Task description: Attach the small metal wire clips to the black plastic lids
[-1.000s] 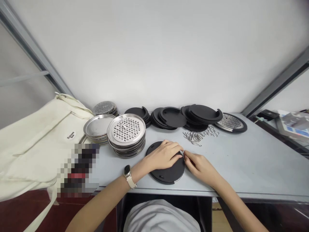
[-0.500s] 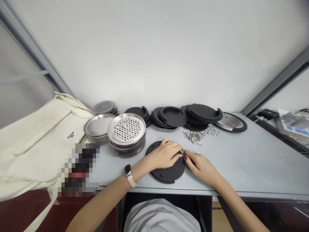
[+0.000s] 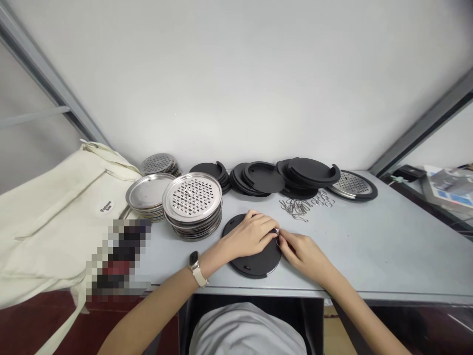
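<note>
A round black plastic disc (image 3: 254, 265) lies on the grey table near its front edge. My left hand (image 3: 253, 234) rests across the top of it, thumb and fingertips pinched at the right rim on a small metal piece (image 3: 277, 230). From the right, my right hand (image 3: 301, 251) pinches the same small shiny piece at that rim; its exact shape is mostly hidden between the fingers. Beyond my right hand lie a heap of metal hooks (image 3: 294, 209) and several metal rings (image 3: 322, 198).
Left of the disc stands a stack of round metal grater plates (image 3: 192, 197), with plain metal plates (image 3: 148, 191) behind. Black discs (image 3: 264, 177) and a framed grater (image 3: 354, 185) line the wall. A cream bag (image 3: 55, 212) covers the left end.
The view has shifted slightly. My fingers remain at the disc's right rim, where more of the small metal piece now shows between them.
</note>
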Demonstrator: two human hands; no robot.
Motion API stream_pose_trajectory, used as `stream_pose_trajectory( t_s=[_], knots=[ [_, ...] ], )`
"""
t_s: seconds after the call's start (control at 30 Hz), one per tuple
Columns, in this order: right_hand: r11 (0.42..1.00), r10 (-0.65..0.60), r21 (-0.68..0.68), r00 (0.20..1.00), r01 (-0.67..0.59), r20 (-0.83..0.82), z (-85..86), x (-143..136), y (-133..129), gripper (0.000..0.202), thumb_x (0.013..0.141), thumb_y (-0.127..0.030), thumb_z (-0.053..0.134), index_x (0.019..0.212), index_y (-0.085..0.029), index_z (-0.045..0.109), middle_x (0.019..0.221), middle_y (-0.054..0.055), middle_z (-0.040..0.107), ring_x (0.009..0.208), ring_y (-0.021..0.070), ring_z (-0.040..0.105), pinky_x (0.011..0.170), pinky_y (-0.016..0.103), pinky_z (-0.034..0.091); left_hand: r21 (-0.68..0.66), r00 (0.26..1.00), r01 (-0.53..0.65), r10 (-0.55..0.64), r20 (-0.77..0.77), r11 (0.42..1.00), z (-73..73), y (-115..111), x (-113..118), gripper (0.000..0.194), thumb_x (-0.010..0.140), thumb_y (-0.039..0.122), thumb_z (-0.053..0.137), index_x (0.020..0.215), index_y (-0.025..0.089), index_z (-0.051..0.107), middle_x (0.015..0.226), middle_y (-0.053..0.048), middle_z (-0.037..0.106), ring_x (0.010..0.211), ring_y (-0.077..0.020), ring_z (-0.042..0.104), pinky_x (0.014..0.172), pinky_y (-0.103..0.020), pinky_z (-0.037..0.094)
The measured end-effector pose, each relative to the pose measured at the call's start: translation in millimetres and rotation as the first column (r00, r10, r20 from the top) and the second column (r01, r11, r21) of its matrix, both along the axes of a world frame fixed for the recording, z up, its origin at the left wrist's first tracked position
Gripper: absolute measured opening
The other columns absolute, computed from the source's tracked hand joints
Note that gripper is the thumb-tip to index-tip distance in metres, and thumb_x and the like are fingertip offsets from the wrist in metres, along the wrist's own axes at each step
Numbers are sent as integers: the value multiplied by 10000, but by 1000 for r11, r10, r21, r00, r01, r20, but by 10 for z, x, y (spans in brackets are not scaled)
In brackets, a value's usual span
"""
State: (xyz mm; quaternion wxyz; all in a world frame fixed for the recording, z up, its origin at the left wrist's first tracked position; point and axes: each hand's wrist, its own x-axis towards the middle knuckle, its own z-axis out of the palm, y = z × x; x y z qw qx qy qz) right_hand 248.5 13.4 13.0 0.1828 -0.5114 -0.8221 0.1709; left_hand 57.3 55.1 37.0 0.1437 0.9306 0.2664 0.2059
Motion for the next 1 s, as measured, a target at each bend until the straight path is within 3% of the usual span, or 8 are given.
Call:
stream_pose_trajectory(
  t_s=[0.3, 0.6, 1.0],
  knots=[
    [999, -42, -31, 999, 41, -35, -37, 9, 39, 256, 962, -300, 282, 761, -222, 420, 630, 5, 547, 539, 171, 533, 546, 266, 349, 55, 999, 25, -27, 30, 998, 2, -7, -9, 283, 947, 181, 411, 1229, 174, 437, 1159, -76, 575, 1102, -192, 508, 955, -338, 309],
    [996, -28, -94, 989, 15, -144, 47, 21, 31, 304, 982, -339, 271, 770, -219, 453, 706, 24, 599, 612, 172, 565, 594, 267, 402, 48, 1000, 18, -19, 16, 999, 0, -16, -19, 287, 954, 181, 391, 1239, 178, 429, 1092, -78, 611, 1061, -191, 539, 951, -346, 304],
    [999, -22, -47, 995, 17, -100, 17, 38, 30, 280, 970, -303, 301, 763, -216, 469, 695, 31, 615, 595, 174, 576, 567, 259, 402, -13, 999, 31, -31, 7, 999, -4, -15, -12, 286, 959, 172, 384, 1243, 187, 417, 1125, -77, 606, 1095, -181, 535, 947, -328, 331]
  ],
)
